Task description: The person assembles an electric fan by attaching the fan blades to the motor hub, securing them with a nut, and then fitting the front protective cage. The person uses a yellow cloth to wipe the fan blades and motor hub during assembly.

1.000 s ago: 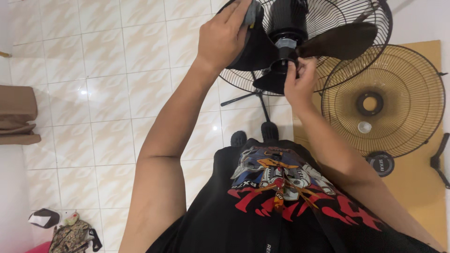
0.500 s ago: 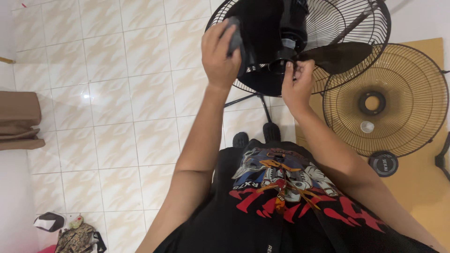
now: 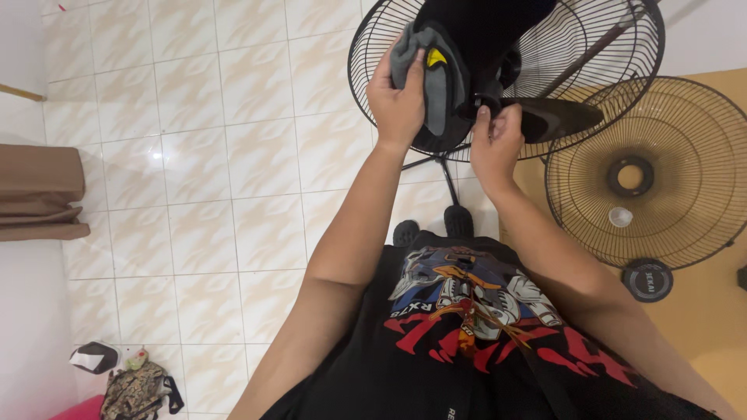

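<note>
Left hand (image 3: 398, 97): closed on grey cloth (image 3: 436, 78), pressed to a black fan blade (image 3: 451, 124) inside the rear grille (image 3: 615, 54). Right hand (image 3: 494, 144): pinching another blade (image 3: 556, 118). Detached front grille (image 3: 661, 187) lies beside, on floor.

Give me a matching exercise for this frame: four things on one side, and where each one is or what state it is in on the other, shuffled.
Things:
1. grey cloth
2. detached fan grille
3. round black cap
4. fan blade

Places or states:
A. lying flat on the yellow mat
B. gripped in the left hand, pressed against the fan
C. on the mat just below the loose grille
D. pinched near the hub by the right hand

Pairs: 1-B, 2-A, 3-C, 4-D
</note>
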